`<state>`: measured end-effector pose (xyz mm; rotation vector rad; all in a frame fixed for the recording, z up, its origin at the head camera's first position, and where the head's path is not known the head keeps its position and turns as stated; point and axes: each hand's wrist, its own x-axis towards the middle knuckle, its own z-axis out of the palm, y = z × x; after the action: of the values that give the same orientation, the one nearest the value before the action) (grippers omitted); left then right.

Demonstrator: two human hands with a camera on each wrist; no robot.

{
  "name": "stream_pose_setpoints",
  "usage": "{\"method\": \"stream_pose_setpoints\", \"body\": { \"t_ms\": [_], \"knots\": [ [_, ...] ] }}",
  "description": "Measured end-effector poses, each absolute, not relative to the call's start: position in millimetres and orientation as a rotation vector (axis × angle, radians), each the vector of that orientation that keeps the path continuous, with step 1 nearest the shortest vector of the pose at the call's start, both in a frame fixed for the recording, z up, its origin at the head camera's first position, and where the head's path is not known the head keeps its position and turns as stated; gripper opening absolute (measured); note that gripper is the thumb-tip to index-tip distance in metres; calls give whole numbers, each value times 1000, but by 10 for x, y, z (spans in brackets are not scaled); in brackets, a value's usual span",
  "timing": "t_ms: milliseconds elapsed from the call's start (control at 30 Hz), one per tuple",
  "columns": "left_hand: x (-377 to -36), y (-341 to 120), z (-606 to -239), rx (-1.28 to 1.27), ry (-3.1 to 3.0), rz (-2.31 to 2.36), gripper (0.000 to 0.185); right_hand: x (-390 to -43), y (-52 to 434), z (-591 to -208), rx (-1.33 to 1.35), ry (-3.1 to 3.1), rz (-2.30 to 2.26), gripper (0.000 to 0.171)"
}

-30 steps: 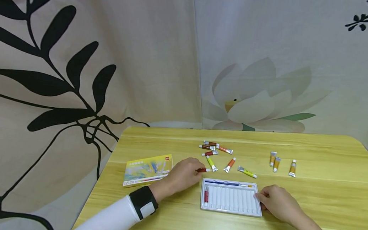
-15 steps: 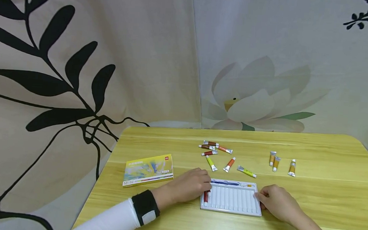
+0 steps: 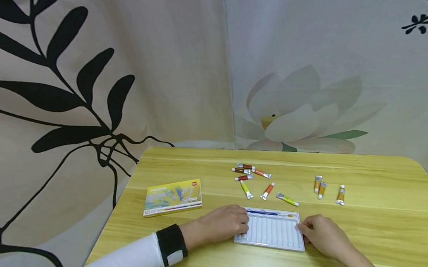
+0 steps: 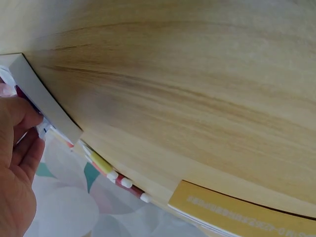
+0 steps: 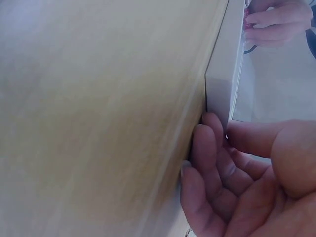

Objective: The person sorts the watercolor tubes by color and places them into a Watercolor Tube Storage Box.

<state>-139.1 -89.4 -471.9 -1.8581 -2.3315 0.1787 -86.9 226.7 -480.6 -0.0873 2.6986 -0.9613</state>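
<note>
A white plastic paint tray [image 3: 275, 233] with narrow slots lies on the table, a blue-handled paintbrush [image 3: 264, 212] along its far groove. My left hand [image 3: 222, 223] is over the tray's left end, pinching a dark red paint tube [image 5: 248, 22] between thumb and fingers. In the head view that hand covers the tube and the left-hand slots. My right hand [image 3: 322, 236] grips the tray's right edge. In the right wrist view its thumb lies on the rim and the fingers are curled against the tray's side.
Beyond the tray lie several brown, red, orange and yellow-green paint tubes [image 3: 245, 189]. Farther right are three ochre tubes [image 3: 322, 190]. A yellow paint box [image 3: 174, 197] lies to the left of the tray. A patterned curtain [image 3: 185, 65] hangs behind the wooden table [image 3: 379, 227].
My left hand has brought the dark red tube from beyond the tray's left corner to its left end, then slightly nearer me. The right hand has stayed on the tray's edge.
</note>
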Motion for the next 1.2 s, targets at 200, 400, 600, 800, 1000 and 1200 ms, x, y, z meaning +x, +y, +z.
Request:
{"method": "stream_pose_setpoints", "body": {
  "t_ms": [200, 400, 600, 800, 1000, 1200],
  "knots": [
    [-1411, -883, -4727, -1879, -2353, 114, 7, -862, 2273, -4817, -95, 2698, -977, 23],
    [-1428, -870, -4720, -1902, -2362, 90, 8, -855, 2266, -4804, -91, 2699, -972, 24],
    [-1426, -850, -4738, -1888, -2371, -10, 15, -863, 2267, -4802, -82, 2691, -977, 25],
    [-1365, -832, -4734, -1358, -2623, -363, 8, -865, 2258, -4794, -79, 2689, -980, 25],
    [-1238, -818, -4663, -881, -3039, -879, 40, -863, 2268, -4800, -100, 2708, -963, 26],
    [-1153, -810, -4645, -767, -3207, -1000, 51, -862, 2275, -4811, -103, 2706, -962, 26]
  ]
}}
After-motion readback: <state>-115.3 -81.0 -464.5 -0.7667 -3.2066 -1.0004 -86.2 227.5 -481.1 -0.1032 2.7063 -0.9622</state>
